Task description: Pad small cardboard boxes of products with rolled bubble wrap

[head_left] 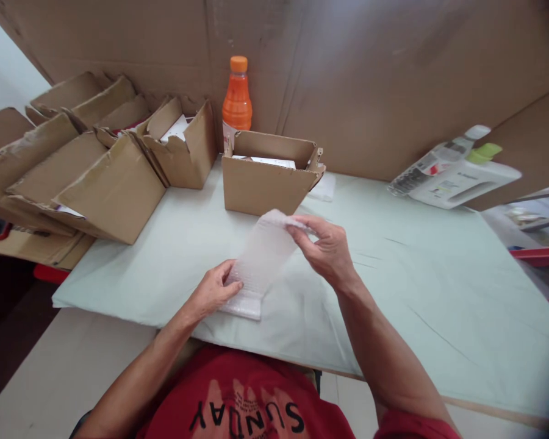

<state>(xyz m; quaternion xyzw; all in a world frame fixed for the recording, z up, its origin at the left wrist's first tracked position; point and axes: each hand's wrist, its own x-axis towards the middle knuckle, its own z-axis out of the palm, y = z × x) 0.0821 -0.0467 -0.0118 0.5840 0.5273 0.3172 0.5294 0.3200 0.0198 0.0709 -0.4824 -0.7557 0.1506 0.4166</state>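
A translucent white strip of bubble wrap (265, 253) slants up from the pale green tabletop in front of me. My right hand (322, 244) pinches its far end between thumb and fingers, raised a little above the table. At the near end, where the wrap lies in a flat folded layer, my left hand (216, 286) grips its left edge with the thumb on top. Whether anything lies inside the fold, I cannot tell. Just beyond the wrap stands an open cardboard box (265, 186) with white items in it.
Several open cardboard boxes (114, 189) crowd the left end of the table (416, 274). An orange bottle (236, 100) stands behind the middle box. At the back right, a clear bottle (434, 161) and a white jug (466, 183) lean by the cardboard wall.
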